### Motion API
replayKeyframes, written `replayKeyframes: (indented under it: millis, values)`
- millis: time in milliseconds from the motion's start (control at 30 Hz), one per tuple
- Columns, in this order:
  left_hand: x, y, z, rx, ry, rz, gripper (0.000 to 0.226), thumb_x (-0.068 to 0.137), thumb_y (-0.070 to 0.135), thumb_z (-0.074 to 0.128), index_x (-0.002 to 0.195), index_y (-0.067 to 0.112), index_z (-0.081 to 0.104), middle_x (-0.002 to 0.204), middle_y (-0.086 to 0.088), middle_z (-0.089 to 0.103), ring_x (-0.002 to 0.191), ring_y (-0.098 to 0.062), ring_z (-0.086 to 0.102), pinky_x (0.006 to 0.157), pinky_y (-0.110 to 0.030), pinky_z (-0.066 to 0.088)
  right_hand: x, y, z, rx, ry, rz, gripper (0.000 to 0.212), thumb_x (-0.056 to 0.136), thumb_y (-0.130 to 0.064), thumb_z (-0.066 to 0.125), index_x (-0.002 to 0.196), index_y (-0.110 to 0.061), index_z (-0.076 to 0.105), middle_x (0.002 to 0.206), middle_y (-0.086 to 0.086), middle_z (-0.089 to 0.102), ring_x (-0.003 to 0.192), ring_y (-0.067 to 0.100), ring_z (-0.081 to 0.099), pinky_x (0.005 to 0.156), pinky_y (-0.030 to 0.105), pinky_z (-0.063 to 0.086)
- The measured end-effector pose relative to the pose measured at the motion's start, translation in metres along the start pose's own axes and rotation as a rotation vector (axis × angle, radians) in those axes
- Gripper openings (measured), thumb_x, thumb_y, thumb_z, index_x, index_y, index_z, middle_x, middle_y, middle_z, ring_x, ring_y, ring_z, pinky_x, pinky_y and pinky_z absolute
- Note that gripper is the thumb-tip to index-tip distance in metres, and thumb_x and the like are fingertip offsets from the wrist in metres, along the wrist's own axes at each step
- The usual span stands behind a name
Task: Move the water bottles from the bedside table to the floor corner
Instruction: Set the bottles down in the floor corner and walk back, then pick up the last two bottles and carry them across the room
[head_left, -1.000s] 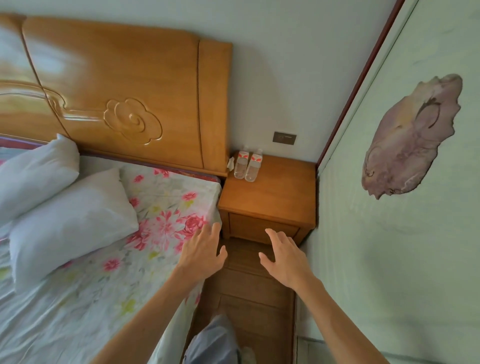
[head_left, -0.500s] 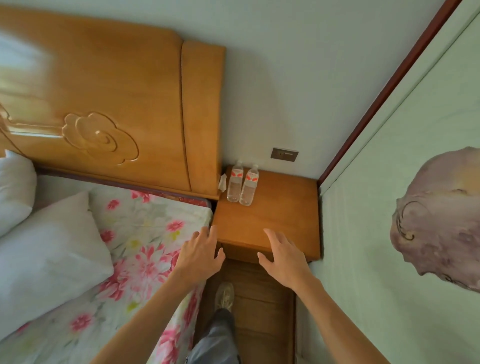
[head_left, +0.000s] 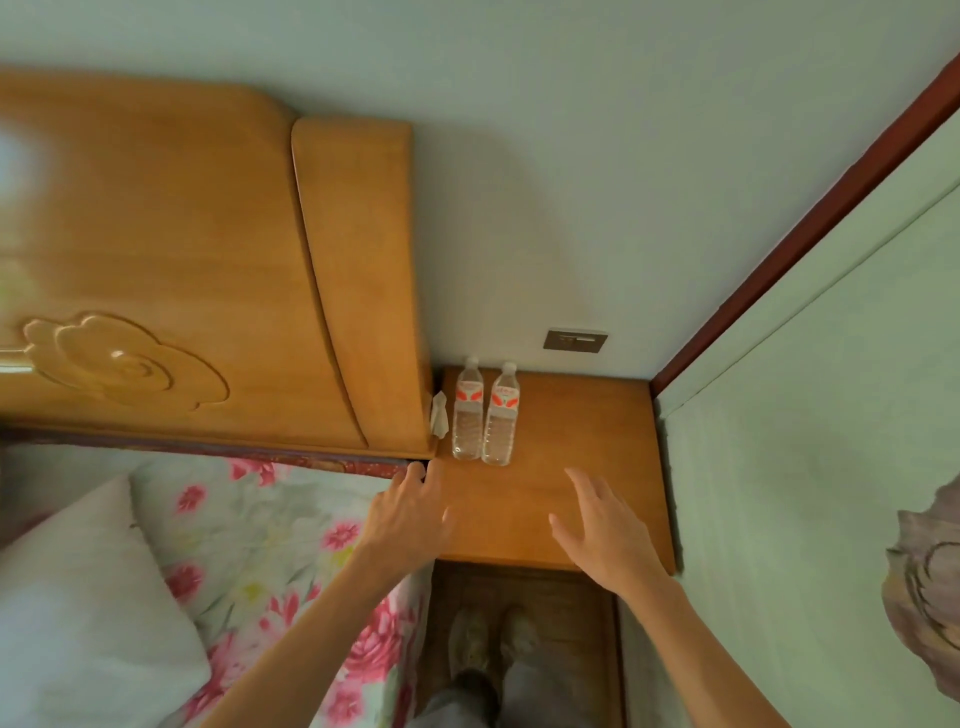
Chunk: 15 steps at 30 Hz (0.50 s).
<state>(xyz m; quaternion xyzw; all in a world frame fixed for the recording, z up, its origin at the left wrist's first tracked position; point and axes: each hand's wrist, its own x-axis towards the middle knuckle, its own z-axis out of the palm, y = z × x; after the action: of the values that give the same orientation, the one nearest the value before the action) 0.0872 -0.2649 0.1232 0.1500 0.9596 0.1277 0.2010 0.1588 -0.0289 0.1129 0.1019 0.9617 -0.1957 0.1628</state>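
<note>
Bedside table (head_left: 582, 441) nearer now; both open hands, left (head_left: 410, 514) and right (head_left: 605, 525), over it.

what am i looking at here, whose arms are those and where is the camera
There is no machine here. The camera is worn on a person's head and looks forward and down, so the two bare arms coming up from the bottom edge are that person's own. Their shoes show on the wooden floor below.

The left hand and right hand are both open and hold nothing, reaching over a wooden bedside table. Two clear water bottles with red and white labels stand upright side by side at its back left, with a small white scrap beside them. To the left are the wooden headboard and a bed with a flowered sheet and a white pillow.
</note>
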Motion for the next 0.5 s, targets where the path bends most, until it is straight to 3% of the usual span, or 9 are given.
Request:
replayKeyframes:
  millis: [367,500]
  values:
    - [0.094,-0.001,0.028,-0.003,-0.115,-0.051,0.052,0.095,0.036,0.048,0.139,0.018,0.028,0.132,-0.004,0.047,0.115,-0.024,0.055,0.089,-0.038,0.049,0.106,0.021,0.016,0.058,-0.088,0.084,0.07,0.095,-0.053,0.049,0.152,-0.024,0.022,0.151,-0.001,0.038,0.125,0.016,0.053,0.094,0.032,0.052]
    - [0.136,-0.004,0.052,-0.029,-0.119,-0.086,0.05,0.095,0.034,0.049,0.138,0.021,0.029,0.128,-0.003,0.049,0.11,-0.022,0.057,0.082,-0.034,0.048,0.146,0.024,0.034,0.057,-0.145,0.112,0.072,0.095,-0.053,0.05,0.153,-0.023,0.019,0.153,-0.001,0.034,0.133,0.021,0.046,0.098,0.039,0.049]
